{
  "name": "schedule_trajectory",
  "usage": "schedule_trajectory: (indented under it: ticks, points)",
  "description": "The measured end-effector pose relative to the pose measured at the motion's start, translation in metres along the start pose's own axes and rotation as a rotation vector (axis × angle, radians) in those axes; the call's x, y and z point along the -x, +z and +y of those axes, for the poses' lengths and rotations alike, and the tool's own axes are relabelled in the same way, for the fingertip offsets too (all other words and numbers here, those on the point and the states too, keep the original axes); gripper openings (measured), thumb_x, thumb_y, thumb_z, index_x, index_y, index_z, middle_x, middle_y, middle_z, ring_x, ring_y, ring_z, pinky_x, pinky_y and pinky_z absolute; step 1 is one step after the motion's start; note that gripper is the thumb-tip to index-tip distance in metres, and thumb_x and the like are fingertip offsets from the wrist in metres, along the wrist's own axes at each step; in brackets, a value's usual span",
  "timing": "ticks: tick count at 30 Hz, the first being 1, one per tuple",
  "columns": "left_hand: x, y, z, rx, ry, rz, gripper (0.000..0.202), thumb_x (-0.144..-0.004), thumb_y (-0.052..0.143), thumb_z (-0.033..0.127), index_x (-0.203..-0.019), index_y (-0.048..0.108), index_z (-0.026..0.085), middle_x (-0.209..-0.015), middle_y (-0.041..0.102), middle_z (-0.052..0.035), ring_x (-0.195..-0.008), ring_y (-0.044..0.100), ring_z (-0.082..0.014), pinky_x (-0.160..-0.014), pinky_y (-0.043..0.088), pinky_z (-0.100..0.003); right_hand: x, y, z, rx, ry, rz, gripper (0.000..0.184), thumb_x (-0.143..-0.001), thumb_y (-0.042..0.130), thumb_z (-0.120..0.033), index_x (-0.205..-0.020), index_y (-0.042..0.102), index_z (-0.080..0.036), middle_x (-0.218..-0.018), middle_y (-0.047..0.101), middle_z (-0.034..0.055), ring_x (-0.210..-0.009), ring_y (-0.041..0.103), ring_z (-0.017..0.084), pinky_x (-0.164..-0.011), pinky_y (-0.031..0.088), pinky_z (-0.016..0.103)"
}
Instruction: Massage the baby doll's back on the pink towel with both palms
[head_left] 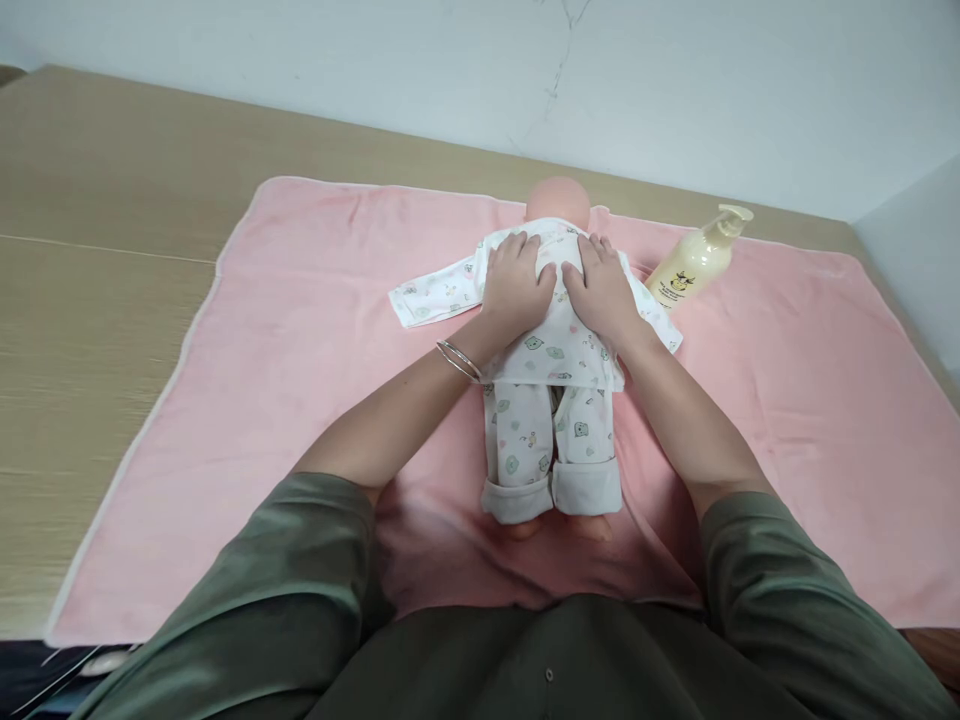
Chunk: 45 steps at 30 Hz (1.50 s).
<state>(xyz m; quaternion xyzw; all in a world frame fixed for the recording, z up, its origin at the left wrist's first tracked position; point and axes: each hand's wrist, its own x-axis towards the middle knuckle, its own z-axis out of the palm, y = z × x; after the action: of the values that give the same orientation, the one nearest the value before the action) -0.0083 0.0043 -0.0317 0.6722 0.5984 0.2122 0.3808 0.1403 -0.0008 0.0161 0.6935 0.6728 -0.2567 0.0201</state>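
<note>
A baby doll [559, 198] lies on a pink blanket, its bald head toward the wall and its feet toward me. It wears a white printed top [544, 357] and matching trousers [525, 430] with rolled cuffs. My left hand [519, 283] rests flat on the left side of the top, fingers stretched toward the doll's head. On the right side of the top lies my right hand [602, 287], also flat with the fingers out. Both thumbs point inward, a small gap between them. One sleeve reaches out to the left; the doll's hands are hidden.
The pink blanket [322, 330] covers much of the wooden table [97, 330]. A cream-coloured pump bottle [694, 262] lies tilted on the blanket by the right sleeve, pump end away from me. Behind the table rises a white wall [375, 70] with a crack.
</note>
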Motion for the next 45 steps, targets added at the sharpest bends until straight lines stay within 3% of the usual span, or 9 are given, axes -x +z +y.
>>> schedule_trajectory:
  ticks: [6,10,18,22,25,32,36,40,45]
  points:
    - [-0.012,-0.009,-0.011,-0.018,-0.013,-0.144,0.06,-0.09,0.048,0.04,-0.143,0.049,0.011,-0.154,0.045,-0.0184,-0.148,0.036,-0.0334,-0.128,0.021,-0.054,0.015,-0.008,-0.023,0.082,-0.003,-0.033,0.06,-0.099,0.035,-0.031,-0.148,0.039,0.003,-0.154,0.041,0.0253,-0.147,0.035,0.038,-0.122,0.029,0.056]
    - [-0.006,-0.008,-0.004,-0.057,-0.009,-0.118,0.055,-0.093,0.044,0.039,-0.142,0.048,0.011,-0.153,0.046,-0.0186,-0.148,0.036,-0.0327,-0.128,0.021,-0.054,0.024,-0.015,-0.036,0.074,0.002,-0.045,0.053,-0.098,0.035,-0.024,-0.143,0.046,0.002,-0.149,0.047,0.0249,-0.145,0.04,0.036,-0.12,0.034,0.052]
    - [0.016,-0.006,0.027,-0.138,0.038,-0.099,0.047,-0.097,0.033,0.026,-0.134,0.052,0.004,-0.151,0.045,-0.0255,-0.147,0.037,-0.0368,-0.125,0.026,-0.057,-0.005,-0.008,-0.002,-0.038,-0.011,-0.043,0.057,-0.098,0.038,-0.037,-0.146,0.042,-0.006,-0.155,0.043,0.0178,-0.146,0.036,0.035,-0.123,0.028,0.055]
    - [-0.004,-0.018,0.013,-0.08,0.015,-0.147,0.043,-0.097,0.036,0.031,-0.125,0.061,0.01,-0.138,0.06,-0.0185,-0.137,0.05,-0.0314,-0.122,0.035,-0.05,0.012,-0.002,-0.018,0.037,-0.043,0.019,0.051,-0.097,0.032,-0.033,-0.136,0.05,-0.005,-0.139,0.057,0.0223,-0.138,0.045,0.039,-0.118,0.033,0.06]
    - [-0.015,-0.02,0.0,-0.059,0.004,-0.19,0.05,-0.098,0.034,0.037,-0.132,0.056,0.008,-0.143,0.056,-0.0201,-0.139,0.048,-0.032,-0.122,0.034,-0.05,0.024,-0.004,-0.033,0.074,-0.064,0.029,0.048,-0.096,0.031,-0.027,-0.13,0.055,-0.003,-0.135,0.059,0.0233,-0.136,0.048,0.038,-0.117,0.036,0.056]
    - [0.006,-0.016,0.024,-0.178,0.043,-0.126,0.046,-0.097,0.035,0.027,-0.133,0.055,0.007,-0.145,0.053,-0.0217,-0.141,0.044,-0.0358,-0.122,0.031,-0.055,-0.007,-0.007,0.0,-0.038,0.004,-0.13,0.062,-0.102,0.035,-0.041,-0.153,0.033,-0.005,-0.163,0.027,0.0184,-0.154,0.021,0.031,-0.127,0.019,0.05]
    - [0.011,-0.027,0.042,-0.215,-0.01,-0.195,0.044,-0.092,0.034,0.014,-0.124,0.061,0.004,-0.139,0.059,-0.0207,-0.136,0.05,-0.0344,-0.121,0.036,-0.053,-0.013,-0.004,0.012,-0.078,-0.065,-0.095,0.06,-0.101,0.038,-0.046,-0.149,0.039,-0.011,-0.161,0.032,0.0167,-0.153,0.025,0.032,-0.126,0.021,0.054]
    - [-0.003,-0.029,0.029,-0.141,-0.031,-0.191,0.043,-0.094,0.035,0.022,-0.122,0.065,0.008,-0.135,0.063,-0.0168,-0.135,0.053,-0.0306,-0.122,0.036,-0.047,0.008,-0.003,-0.013,0.024,-0.056,-0.015,0.055,-0.1,0.034,-0.034,-0.143,0.045,-0.002,-0.149,0.049,0.0224,-0.144,0.041,0.036,-0.122,0.029,0.056]
    - [-0.013,-0.011,-0.001,-0.065,-0.039,-0.144,0.053,-0.099,0.034,0.037,-0.138,0.053,0.008,-0.15,0.051,-0.0181,-0.145,0.042,-0.0299,-0.126,0.027,-0.049,0.026,0.001,-0.032,0.086,-0.09,0.047,0.055,-0.096,0.034,-0.026,-0.141,0.049,0.001,-0.148,0.05,0.0224,-0.143,0.041,0.036,-0.122,0.031,0.055]
